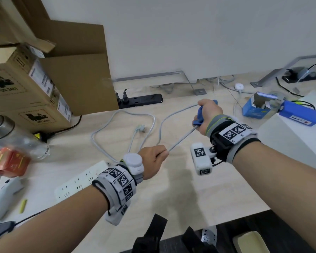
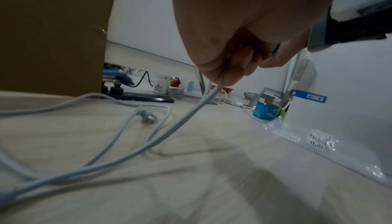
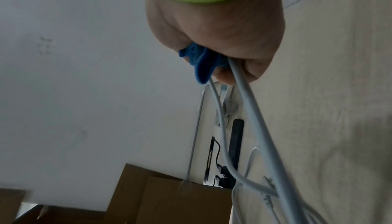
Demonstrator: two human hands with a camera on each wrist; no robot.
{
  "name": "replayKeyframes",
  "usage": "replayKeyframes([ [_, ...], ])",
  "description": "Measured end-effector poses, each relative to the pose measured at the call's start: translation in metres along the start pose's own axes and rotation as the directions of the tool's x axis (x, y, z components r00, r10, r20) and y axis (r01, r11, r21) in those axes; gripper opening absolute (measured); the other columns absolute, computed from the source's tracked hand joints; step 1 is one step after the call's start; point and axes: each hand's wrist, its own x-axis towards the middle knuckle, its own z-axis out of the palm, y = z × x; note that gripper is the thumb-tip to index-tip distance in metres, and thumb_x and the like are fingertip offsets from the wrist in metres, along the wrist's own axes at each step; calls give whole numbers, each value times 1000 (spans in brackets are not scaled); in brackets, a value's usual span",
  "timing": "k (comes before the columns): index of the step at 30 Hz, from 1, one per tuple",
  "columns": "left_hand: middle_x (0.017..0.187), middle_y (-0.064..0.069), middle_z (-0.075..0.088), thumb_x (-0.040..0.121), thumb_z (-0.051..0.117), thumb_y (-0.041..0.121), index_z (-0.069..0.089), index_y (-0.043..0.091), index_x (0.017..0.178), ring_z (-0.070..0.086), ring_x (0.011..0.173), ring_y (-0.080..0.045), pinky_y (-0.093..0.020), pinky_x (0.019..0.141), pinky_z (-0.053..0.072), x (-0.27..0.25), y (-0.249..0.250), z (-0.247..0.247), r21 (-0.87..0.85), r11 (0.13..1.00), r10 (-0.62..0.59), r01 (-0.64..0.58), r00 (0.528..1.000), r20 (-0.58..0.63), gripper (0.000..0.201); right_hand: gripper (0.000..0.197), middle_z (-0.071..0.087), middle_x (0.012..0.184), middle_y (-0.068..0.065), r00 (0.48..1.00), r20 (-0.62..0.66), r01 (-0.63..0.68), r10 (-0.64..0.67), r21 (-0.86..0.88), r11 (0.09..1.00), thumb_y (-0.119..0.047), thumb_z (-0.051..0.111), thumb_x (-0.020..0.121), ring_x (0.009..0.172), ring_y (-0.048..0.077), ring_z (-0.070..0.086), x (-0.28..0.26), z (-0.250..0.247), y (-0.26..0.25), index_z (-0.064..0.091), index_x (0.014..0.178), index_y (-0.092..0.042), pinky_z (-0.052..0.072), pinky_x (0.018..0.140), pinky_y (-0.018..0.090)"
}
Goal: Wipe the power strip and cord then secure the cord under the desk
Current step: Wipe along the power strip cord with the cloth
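Note:
A white power strip [image 1: 82, 179] lies on the desk [image 1: 181, 194], partly hidden under my left wrist. Its grey-white cord [image 1: 181, 139] runs taut between my two hands, then loops over the desk to its loose plug [image 1: 140, 128]. My left hand [image 1: 153, 159] grips the cord in a fist. Farther back, my right hand [image 1: 208, 114] grips a blue cloth [image 1: 199, 117] wrapped round the cord. The right wrist view shows that right hand [image 3: 222, 35] with the cloth [image 3: 201, 63] and two runs of cord [image 3: 254, 118] leaving it. The left wrist view shows the cord [image 2: 184, 118] and plug [image 2: 146, 115].
Cardboard boxes [image 1: 44, 79] stand at the left. A black power strip [image 1: 142, 100] with plugs lies by the wall. A blue carton [image 1: 255, 106] and a blue device [image 1: 297, 114] sit at the right by a white block [image 1: 290, 143]. A glass jar [image 1: 16, 139] and a red box [image 1: 9, 161] are near left.

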Motion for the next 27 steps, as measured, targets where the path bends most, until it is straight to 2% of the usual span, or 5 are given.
replayKeyframes([
  [4, 52, 6, 33, 94, 35, 35, 30, 33, 64, 33, 48, -9, -21, 50, 27, -10, -7, 0, -16, 1000, -6, 5, 1000, -20, 31, 38, 18, 36, -2, 999, 51, -16, 16, -3, 1000, -19, 52, 94, 37, 15, 13, 0, 5, -10, 33, 61, -15, 18, 44, 25],
  [15, 56, 7, 39, 89, 27, 47, 32, 31, 62, 36, 51, -12, -26, 54, 33, -60, -69, 3, 86, 953, -297, 290, 952, 73, 32, 42, 25, 31, -5, 996, 19, 81, -84, 105, 991, -26, 54, 94, 28, 14, 22, 0, -10, -55, 30, 60, -18, 27, 36, 19],
  [19, 96, 4, 63, 93, 46, 36, 58, 34, 96, 61, 91, -24, -34, 81, 48, -53, -68, -1, 156, 860, -506, 485, 852, 139, 13, 35, 31, 35, -8, 993, 81, 80, -90, 120, 989, -27, 59, 91, 24, 12, 27, -1, -7, -44, 35, 66, -20, 31, 32, 16],
  [23, 126, 8, 51, 89, 58, 40, 41, 24, 137, 54, 101, -15, -26, 91, 39, -17, -16, -13, 68, 915, -399, 397, 917, 15, 54, 25, 63, 103, -3, 988, 120, 80, -96, 135, 988, -31, 61, 91, 92, 21, 65, -19, 10, -25, 57, 110, -17, 55, 68, 37],
  [27, 114, 8, 61, 89, 57, 38, 50, 23, 129, 54, 80, -11, -25, 82, 43, 26, 46, -20, -157, 956, -264, 247, 959, -99, 43, 23, 48, 81, -8, 984, 149, 64, -95, 200, 978, -33, 61, 90, 72, 15, 54, -29, 26, 1, 53, 88, -12, 47, 65, 30],
])
